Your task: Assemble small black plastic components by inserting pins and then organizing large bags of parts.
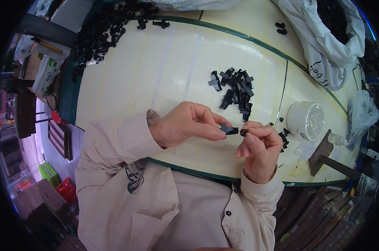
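Between the thumb and fingers of my left hand [188,125] is a black plastic clip [228,129], its end pointing right. My right hand [261,146] pinches a small black ring-shaped part [243,132] just beside that end; a narrow gap seems to separate the two. Beyond my hands lies a loose pile of similar black plastic clips [238,90]. To the right of my right hand, several tiny black parts [284,140] are scattered on the cream tabletop [177,71].
A large heap of black clips [101,33] covers the far left corner. On the right stand a white round tub [305,120], a small bottle [337,139] and a brown plate on a dark arm [322,154]. A white sack [327,42] with black parts sits at the far right.
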Demonstrator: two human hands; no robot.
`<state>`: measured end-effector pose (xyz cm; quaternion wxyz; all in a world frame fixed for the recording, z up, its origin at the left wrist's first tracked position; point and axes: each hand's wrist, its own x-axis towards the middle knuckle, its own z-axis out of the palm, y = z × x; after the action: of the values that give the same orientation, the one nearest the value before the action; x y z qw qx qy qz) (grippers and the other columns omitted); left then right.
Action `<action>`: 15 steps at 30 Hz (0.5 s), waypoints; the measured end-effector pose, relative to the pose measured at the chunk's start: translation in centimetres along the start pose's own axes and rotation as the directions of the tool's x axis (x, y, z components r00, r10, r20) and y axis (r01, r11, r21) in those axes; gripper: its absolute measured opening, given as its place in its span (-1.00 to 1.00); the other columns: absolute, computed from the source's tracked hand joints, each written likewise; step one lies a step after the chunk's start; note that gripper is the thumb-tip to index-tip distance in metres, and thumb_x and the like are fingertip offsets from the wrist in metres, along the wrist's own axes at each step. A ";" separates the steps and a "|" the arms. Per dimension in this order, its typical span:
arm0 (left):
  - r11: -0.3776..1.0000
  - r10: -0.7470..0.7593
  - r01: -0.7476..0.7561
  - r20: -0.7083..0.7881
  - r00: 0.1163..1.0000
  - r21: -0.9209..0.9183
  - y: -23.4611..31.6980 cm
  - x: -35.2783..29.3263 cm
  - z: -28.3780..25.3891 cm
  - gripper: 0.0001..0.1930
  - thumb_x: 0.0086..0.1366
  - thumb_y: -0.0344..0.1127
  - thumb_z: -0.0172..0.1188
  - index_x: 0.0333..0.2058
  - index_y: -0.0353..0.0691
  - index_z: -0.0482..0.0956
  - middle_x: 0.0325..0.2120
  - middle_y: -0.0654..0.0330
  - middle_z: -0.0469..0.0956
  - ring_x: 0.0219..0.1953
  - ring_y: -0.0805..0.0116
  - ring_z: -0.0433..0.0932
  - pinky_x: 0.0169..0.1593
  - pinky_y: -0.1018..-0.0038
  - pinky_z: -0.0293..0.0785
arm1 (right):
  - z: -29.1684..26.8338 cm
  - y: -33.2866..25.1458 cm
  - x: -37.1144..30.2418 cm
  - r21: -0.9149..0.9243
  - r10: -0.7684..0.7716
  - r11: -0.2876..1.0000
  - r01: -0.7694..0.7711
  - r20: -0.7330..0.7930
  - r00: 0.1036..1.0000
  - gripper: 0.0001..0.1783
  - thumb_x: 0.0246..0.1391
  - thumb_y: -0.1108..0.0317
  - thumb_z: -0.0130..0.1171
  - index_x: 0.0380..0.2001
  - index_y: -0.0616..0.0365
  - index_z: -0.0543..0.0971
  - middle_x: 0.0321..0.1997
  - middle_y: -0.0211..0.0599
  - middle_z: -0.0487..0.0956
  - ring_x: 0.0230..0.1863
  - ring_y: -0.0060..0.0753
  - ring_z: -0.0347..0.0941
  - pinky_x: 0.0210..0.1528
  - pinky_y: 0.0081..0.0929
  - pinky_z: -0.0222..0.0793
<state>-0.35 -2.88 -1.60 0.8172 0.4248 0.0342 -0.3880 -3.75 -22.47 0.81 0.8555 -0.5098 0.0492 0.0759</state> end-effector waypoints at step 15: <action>0.739 0.222 0.005 -0.251 0.942 0.674 1.3 -0.6 -0.4 -0.86 0.05 -0.40 0.32 -0.47 -0.29 0.53 -0.40 0.19 0.53 -0.48 0.52 0.51 -0.41 0.65 0.45 | -1.0 1.3 0.3 -0.010 0.104 0.994 -0.106 -0.128 0.986 -0.88 0.00 0.68 0.04 -0.34 0.37 0.49 -0.28 -0.09 0.52 -0.56 -0.52 0.45 -0.43 -0.45 0.56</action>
<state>0.14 -1.78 -0.77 0.6165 0.7457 -0.0016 -0.2525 -3.66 -22.75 -0.87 0.8413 -0.5172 0.1298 0.0885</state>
